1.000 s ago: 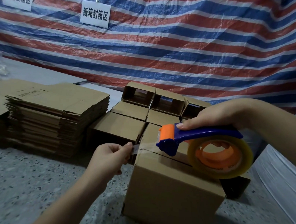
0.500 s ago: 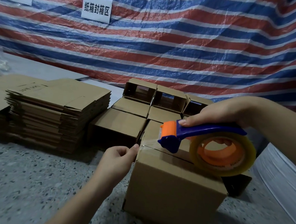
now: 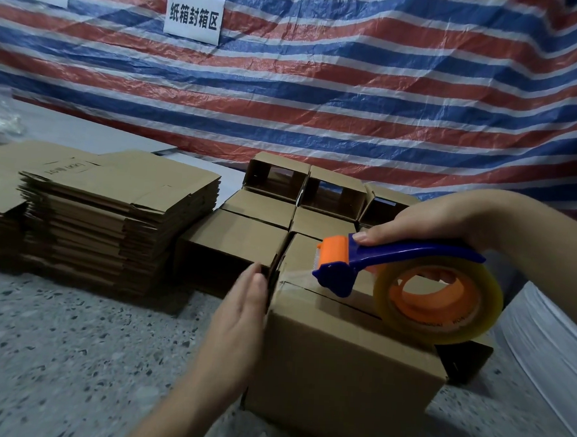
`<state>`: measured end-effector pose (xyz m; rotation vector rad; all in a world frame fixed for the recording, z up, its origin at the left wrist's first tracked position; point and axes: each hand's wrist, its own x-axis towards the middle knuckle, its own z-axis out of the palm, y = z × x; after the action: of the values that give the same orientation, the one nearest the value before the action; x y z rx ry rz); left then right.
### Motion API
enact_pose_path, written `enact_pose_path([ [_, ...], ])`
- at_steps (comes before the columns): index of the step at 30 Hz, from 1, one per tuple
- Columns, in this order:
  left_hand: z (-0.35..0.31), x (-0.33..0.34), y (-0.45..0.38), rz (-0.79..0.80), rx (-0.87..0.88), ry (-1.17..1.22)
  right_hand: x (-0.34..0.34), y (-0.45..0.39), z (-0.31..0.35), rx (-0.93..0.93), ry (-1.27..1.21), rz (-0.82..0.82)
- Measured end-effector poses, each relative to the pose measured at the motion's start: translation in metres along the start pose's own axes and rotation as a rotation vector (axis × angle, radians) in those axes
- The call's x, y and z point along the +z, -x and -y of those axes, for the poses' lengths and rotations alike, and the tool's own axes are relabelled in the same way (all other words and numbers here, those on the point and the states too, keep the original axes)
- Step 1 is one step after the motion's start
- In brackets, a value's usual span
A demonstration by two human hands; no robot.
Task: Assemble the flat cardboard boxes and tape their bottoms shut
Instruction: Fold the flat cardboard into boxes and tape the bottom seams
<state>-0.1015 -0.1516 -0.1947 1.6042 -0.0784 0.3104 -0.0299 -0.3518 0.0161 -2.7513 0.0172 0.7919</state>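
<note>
Striped tarp [image 3: 355,97] bearing two signs [image 3: 193,17], perhaps paper.

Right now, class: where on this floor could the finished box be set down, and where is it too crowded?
Free: the speckled floor in front of the flat cardboard stack, left of the box being taped and the left hand. Crowded: behind that box, where assembled boxes sit packed together, and to its right, beside the white stack.
</note>
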Motion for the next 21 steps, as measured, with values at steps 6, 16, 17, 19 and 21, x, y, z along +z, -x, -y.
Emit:
enact_pose_path([
  [6,-0.006,0.008,0.015,0.130,0.019,-0.050,0.001,0.001,0.001,0.001,0.000,-0.013],
  [16,-0.022,-0.008,0.002,0.204,0.251,-0.606,0.002,0.004,0.005,0.001,0.013,-0.023],
  [17,-0.024,-0.009,-0.002,0.241,0.304,-0.671,0.002,0.003,0.005,0.001,0.020,-0.022],
  [19,-0.025,-0.013,-0.008,0.289,0.347,-0.779,0.003,0.003,0.006,0.003,0.027,-0.017],
  [21,-0.026,-0.016,-0.011,0.272,0.401,-0.937,0.002,0.002,0.005,0.002,0.040,-0.021],
])
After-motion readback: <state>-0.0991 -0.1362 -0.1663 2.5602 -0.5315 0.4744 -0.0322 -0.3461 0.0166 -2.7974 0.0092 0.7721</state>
